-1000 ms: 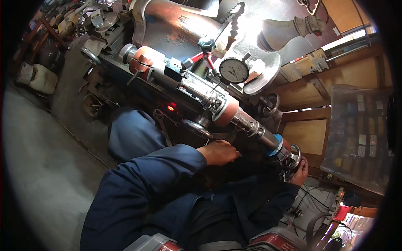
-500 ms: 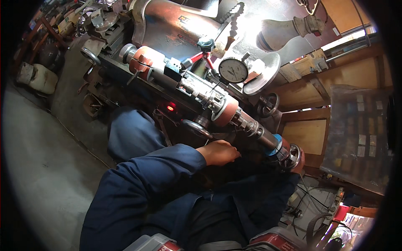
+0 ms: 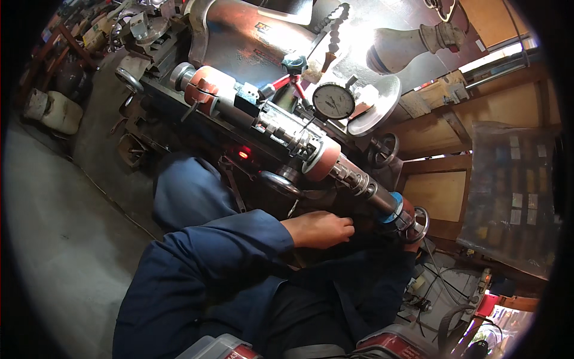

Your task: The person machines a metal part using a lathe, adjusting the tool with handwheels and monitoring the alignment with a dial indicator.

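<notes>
A dial gauge (image 3: 333, 100) stands on a red jointed arm above a bench machine, over a stepped metal shaft (image 3: 278, 131) lying along its bed. My left hand (image 3: 320, 230) is in front of the machine, fingers curled, below and right of a steel handwheel (image 3: 281, 183) with a small crank handle. It does not touch that wheel, and its palm side is hidden. At the machine's right end, my right hand (image 3: 412, 245) is at the lower rim of a spoked handwheel (image 3: 421, 222), mostly hidden by the wheel and sleeve; it appears to grip the rim.
Another handwheel (image 3: 383, 149) sits behind the spindle. A bright lamp (image 3: 412, 48) hangs at the back. A clear plastic sheet (image 3: 508, 197) covers small boxes at right. A white jug (image 3: 54, 112) stands on the floor at left, and my knee (image 3: 191, 191) is near the bed.
My left hand has moved slightly right and down, and the small crank handle now shows. My right hand has shifted left and down around the end handwheel. The gauge has not visibly moved.
</notes>
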A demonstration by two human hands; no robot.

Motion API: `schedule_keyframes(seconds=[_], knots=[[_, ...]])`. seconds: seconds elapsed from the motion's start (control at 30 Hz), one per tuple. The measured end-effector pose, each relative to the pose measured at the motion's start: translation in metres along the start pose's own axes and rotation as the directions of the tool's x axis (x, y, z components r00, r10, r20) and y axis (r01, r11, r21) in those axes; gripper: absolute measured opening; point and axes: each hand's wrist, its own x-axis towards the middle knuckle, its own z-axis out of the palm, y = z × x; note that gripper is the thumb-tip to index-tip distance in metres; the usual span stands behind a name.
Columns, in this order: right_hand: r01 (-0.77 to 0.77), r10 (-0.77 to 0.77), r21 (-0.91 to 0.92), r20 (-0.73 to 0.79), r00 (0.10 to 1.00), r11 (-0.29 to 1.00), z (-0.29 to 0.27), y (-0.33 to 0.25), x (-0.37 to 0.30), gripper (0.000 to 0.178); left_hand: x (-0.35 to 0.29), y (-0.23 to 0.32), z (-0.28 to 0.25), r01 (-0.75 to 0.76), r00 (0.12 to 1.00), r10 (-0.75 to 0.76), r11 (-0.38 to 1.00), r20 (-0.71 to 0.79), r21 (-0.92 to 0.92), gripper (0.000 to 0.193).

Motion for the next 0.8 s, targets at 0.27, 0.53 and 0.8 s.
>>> schedule_keyframes(seconds=[0.27,0.53,0.8], knots=[[-0.235,0.386,0.606,-0.13,0.913,0.76,-0.03,-0.042,-0.002,0.046,-0.021,0.019,-0.071,0.034,0.597,0.088,0.99,-0.798,0.135,0.015],[-0.176,0.175,0.043,-0.473,0.863,0.983,0.02,-0.102,-0.035,0.051,-0.039,0.002,-0.11,0.364,0.327,-0.158,0.931,-0.932,-0.031,0.007],[-0.139,0.117,0.007,-0.58,0.806,0.99,0.05,-0.083,-0.052,0.052,-0.037,0.0,-0.105,0.401,0.382,-0.163,0.916,-0.91,0.004,0.005]])
